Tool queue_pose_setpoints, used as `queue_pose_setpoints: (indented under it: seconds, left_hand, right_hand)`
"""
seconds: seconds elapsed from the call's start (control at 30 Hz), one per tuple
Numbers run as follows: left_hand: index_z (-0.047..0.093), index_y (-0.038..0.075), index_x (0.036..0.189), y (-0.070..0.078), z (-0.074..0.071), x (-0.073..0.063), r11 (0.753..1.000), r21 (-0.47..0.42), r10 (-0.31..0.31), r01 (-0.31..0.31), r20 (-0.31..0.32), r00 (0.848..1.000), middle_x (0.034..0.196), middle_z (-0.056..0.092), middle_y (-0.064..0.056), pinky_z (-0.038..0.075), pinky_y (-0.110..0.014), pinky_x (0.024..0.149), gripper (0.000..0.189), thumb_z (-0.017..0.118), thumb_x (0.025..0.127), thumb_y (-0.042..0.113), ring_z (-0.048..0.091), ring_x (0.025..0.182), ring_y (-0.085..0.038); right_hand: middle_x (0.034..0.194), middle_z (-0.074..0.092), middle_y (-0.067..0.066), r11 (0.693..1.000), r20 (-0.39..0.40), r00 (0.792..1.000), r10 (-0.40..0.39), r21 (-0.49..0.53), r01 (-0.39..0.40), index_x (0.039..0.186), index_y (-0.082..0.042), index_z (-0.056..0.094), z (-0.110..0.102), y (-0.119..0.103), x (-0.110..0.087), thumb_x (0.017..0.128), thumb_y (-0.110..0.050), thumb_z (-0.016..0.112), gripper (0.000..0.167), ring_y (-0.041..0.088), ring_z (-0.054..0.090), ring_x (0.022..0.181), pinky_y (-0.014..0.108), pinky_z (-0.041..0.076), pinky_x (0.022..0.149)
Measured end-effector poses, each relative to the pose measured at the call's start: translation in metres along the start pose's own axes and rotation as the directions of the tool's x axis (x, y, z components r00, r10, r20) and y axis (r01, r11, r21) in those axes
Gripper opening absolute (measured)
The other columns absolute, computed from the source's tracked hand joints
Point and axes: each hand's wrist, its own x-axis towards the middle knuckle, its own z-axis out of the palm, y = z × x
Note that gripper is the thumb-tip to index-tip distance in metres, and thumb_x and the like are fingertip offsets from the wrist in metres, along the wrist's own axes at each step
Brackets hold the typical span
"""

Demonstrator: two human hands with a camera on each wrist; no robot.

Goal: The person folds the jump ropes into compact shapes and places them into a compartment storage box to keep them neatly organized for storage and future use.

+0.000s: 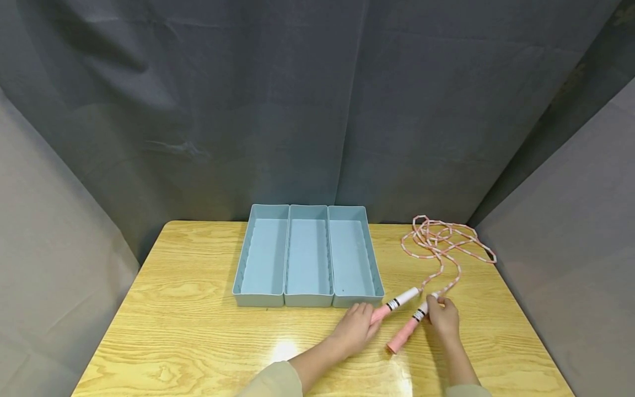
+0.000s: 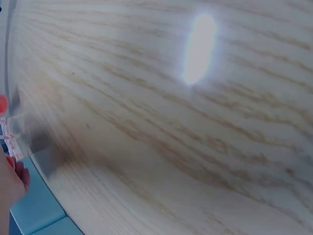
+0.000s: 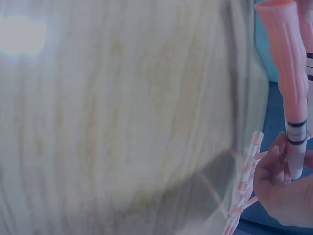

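Here the left grip [image 1: 354, 329] wraps one pink handle [image 1: 395, 302] while the right grip [image 1: 443, 318] pinches the second handle [image 1: 416, 318] near its white end, presumably to steady the pair side by side!

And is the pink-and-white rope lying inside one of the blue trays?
No, the pink-and-white rope lies on the wooden table, to the right of the blue trays.
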Motion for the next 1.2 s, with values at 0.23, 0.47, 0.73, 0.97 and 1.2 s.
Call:
queue_pose_setpoints:
  seconds: [0.23, 0.47, 0.73, 0.97, 1.2]
  left_hand:
    - [0.052, 0.01, 0.09, -0.001, -0.008, 0.004, 0.944, -0.307, -0.107, 0.124, 0.074, 0.992, 0.066, 0.043, 0.006, 0.038, -0.018, 0.047, 0.021, 0.051, 0.093, 0.031, 0.042, 0.056, -0.006]
    - [0.055, 0.007, 0.094, -0.007, -0.01, 0.008, 0.802, -0.552, -0.16, 0.226, 0.166, 0.973, 0.06, 0.043, 0.006, 0.036, -0.018, 0.038, 0.027, 0.05, 0.093, 0.034, 0.039, 0.046, -0.003]
    - [0.059, 0.006, 0.086, -0.01, -0.013, 0.012, 0.662, -0.714, -0.138, 0.228, 0.184, 0.973, 0.062, 0.047, 0.006, 0.034, -0.017, 0.042, 0.03, 0.051, 0.092, 0.034, 0.039, 0.05, -0.002]
    - [0.063, 0.003, 0.085, -0.013, -0.016, 0.013, 0.601, -0.763, -0.135, 0.24, 0.199, 0.971, 0.056, 0.044, 0.009, 0.031, -0.016, 0.039, 0.038, 0.049, 0.093, 0.038, 0.038, 0.046, -0.001]
    - [0.066, -0.002, 0.089, -0.016, -0.018, 0.013, 0.44, -0.869, -0.06, 0.227, 0.224, 0.973, 0.064, 0.065, -0.006, 0.05, -0.029, 0.047, 0.039, 0.047, 0.095, 0.031, 0.058, 0.051, -0.008]
  right_hand:
    - [0.063, 0.055, -0.005, 0.969, 0.064, 0.99, 0.128, 0.205, -0.139, 0.111, 0.01, 0.041, 0.005, 0.013, 0.017, 0.089, -0.027, 0.049, 0.043, 0.001, 0.055, 0.053, 0.017, 0.051, 0.052]
    - [0.068, 0.061, -0.006, 0.939, 0.118, 0.981, 0.155, 0.291, -0.183, 0.113, 0.005, 0.045, 0.012, 0.056, 0.05, 0.089, -0.036, 0.056, 0.049, 0.002, 0.06, 0.058, 0.016, 0.05, 0.054]
    - [0.079, 0.066, 0.002, 0.899, 0.35, 0.936, 0.034, 0.399, -0.182, 0.106, 0.001, 0.054, -0.002, 0.014, 0.023, 0.091, -0.032, 0.053, 0.036, 0.009, 0.065, 0.073, 0.021, 0.053, 0.068]
    - [0.078, 0.065, 0.002, 0.819, 0.387, 0.911, 0.144, 0.469, -0.329, 0.12, 0.006, 0.036, 0.0, -0.033, -0.004, 0.096, -0.02, 0.045, 0.037, 0.01, 0.066, 0.074, 0.024, 0.051, 0.079]
    - [0.084, 0.063, 0.003, 0.802, 0.441, 0.886, 0.143, 0.473, -0.365, 0.122, 0.005, 0.034, 0.0, -0.044, -0.01, 0.097, -0.017, 0.043, 0.034, 0.012, 0.066, 0.077, 0.024, 0.05, 0.081]
